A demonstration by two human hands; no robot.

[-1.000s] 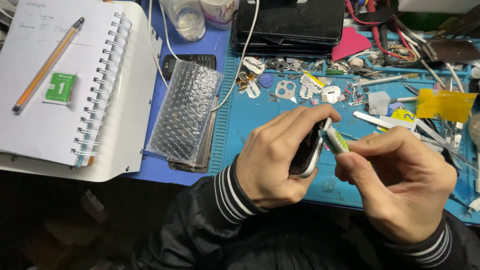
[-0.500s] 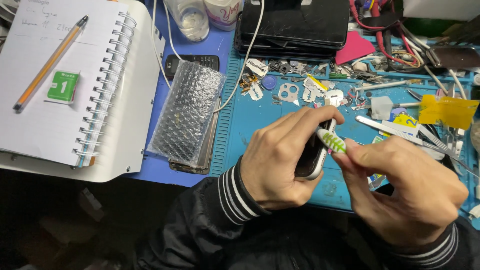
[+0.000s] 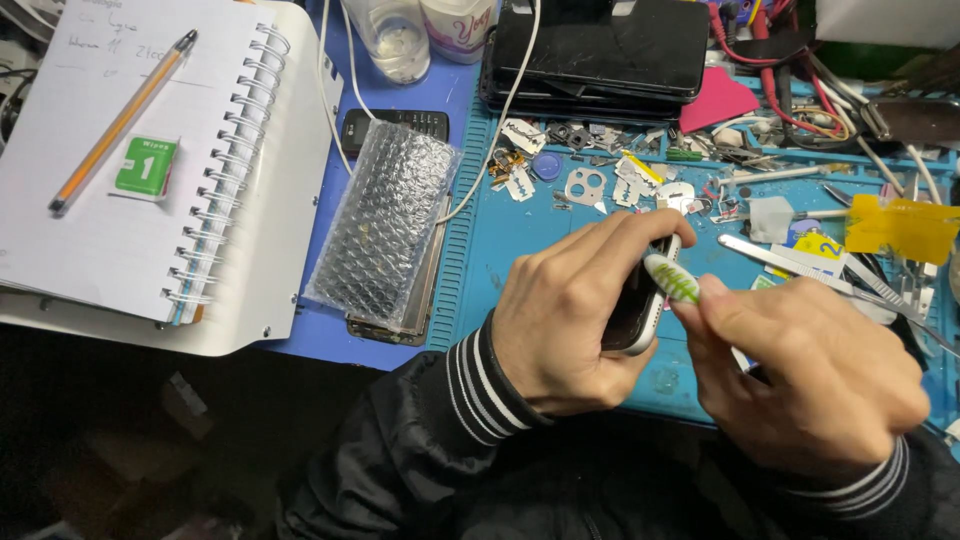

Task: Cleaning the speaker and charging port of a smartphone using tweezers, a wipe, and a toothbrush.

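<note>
Black phone (image 3: pixel 640 305) with silver edge, at centre. White brush head (image 3: pixel 672 279) with green bristles, touching it. Blue mat (image 3: pixel 480 250) beneath. Black sleeves (image 3: pixel 400 470) with white-striped cuffs, at 6 o'clock. White notebook (image 3: pixel 110 200), orange pen (image 3: pixel 120 122) and green packet (image 3: pixel 146 166) at 10 o'clock. Pink card (image 3: pixel 722 102) at 1 o'clock. Yellow tape (image 3: pixel 902 228) at 3 o'clock.
</note>
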